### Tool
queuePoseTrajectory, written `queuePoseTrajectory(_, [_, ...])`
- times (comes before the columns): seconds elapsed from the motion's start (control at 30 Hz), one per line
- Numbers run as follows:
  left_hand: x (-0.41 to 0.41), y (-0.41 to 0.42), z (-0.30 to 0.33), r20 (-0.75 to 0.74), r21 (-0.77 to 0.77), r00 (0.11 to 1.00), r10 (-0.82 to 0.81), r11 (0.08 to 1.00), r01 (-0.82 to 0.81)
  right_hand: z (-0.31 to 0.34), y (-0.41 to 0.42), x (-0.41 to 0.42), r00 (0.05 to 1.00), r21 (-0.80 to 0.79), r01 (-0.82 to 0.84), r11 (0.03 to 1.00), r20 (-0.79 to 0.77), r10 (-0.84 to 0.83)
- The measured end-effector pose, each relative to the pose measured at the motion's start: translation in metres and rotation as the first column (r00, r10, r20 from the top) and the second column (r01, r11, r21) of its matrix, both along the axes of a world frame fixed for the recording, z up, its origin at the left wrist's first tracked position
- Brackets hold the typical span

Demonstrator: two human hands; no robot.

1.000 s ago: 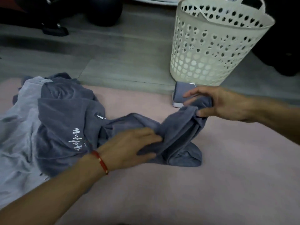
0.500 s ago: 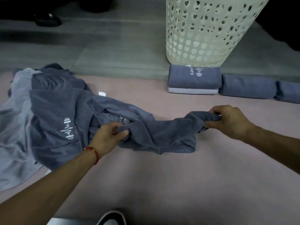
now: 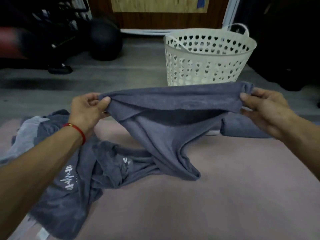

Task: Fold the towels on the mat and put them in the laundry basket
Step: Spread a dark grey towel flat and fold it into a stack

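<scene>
A dark grey towel (image 3: pixel 173 103) hangs stretched in the air above the pink mat (image 3: pixel 216 196). My left hand (image 3: pixel 88 110) pinches its left corner and my right hand (image 3: pixel 265 108) pinches its right corner. Its lower part sags down and touches the mat. A heap of unfolded grey towels (image 3: pixel 69 174) lies on the mat at the left, under my left forearm. Folded grey towels (image 3: pixel 242 127) lie at the mat's far edge, partly hidden behind the held towel. The cream laundry basket (image 3: pixel 207 56) with heart-shaped holes stands upright on the floor beyond.
Grey floor (image 3: pixel 121 80) stretches beyond the mat. A black ball (image 3: pixel 103 38) and dark exercise equipment (image 3: pixel 52 40) sit at the back left. A wooden panel (image 3: pixel 155 13) lines the back wall. Something dark fills the far right.
Both hands have lifted the towel off the mat and pulled it taut between them. The view has tilted up, so the whole basket shows again.
</scene>
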State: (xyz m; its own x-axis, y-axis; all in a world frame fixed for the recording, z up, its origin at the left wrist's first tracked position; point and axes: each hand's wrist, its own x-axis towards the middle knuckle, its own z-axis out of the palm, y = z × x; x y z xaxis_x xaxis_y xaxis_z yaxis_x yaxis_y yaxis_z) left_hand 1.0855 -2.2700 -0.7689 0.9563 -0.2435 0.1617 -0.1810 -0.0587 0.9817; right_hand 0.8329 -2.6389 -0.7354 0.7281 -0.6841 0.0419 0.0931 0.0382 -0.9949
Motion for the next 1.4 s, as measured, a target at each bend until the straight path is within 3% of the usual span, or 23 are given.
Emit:
queuePoseTrajectory(0.1, [0.007,-0.013,0.031,0.099,-0.034,0.995,0.025,0.999,-0.021,0.028,-0.011,0.006,0.998,-0.006,0.030,1.000,0.060,-0.030])
queuePoseTrajectory(0.3, [0.020,-0.028,0.103,0.285,-0.115,0.953,0.103,0.991,-0.073,0.092,-0.007,0.022,0.974,-0.391,0.225,0.893,0.053,-0.222])
queuePoseTrajectory(0.43, [0.011,-0.028,0.158,0.538,-0.015,0.820,0.194,0.975,-0.221,0.138,0.002,0.024,0.926,-0.619,0.341,0.707,0.095,-0.364])
queuePoseTrajectory(0.53, [0.006,-0.019,0.198,0.679,-0.018,0.703,0.212,0.962,-0.272,0.167,0.006,0.009,0.916,-0.701,0.369,0.610,0.161,-0.369])
queuePoseTrajectory(0.63, [0.003,-0.013,0.228,0.747,0.012,0.648,0.149,0.971,-0.237,0.180,0.006,-0.007,0.932,-0.666,0.349,0.659,0.174,-0.317])
queuePoseTrajectory(0.73, [-0.003,-0.024,0.232,0.722,-0.026,0.672,0.164,0.977,-0.211,0.176,0.011,-0.018,0.928,-0.536,0.371,0.759,0.185,-0.323])
queuePoseTrajectory(0.93, [-0.005,-0.054,0.162,0.588,0.083,0.809,-0.019,0.996,-0.038,0.116,0.006,-0.069,0.925,-0.282,0.381,0.881,0.118,-0.362])
queuePoseTrajectory(1.1, [-0.027,-0.110,0.107,0.534,0.237,0.800,-0.273,0.957,0.168,0.026,0.004,-0.150,0.905,-0.113,0.419,0.901,-0.029,-0.425])
queuePoseTrajectory(1.23, [-0.060,-0.193,0.077,0.513,0.369,0.720,-0.467,0.877,0.306,-0.031,0.023,-0.226,0.810,-0.048,0.573,0.818,-0.123,-0.574])
queuePoseTrajectory(1.4, [-0.122,-0.321,0.023,0.471,0.609,0.533,-0.702,0.697,0.380,-0.097,0.039,-0.307,0.554,-0.053,0.814,0.579,-0.230,-0.800])
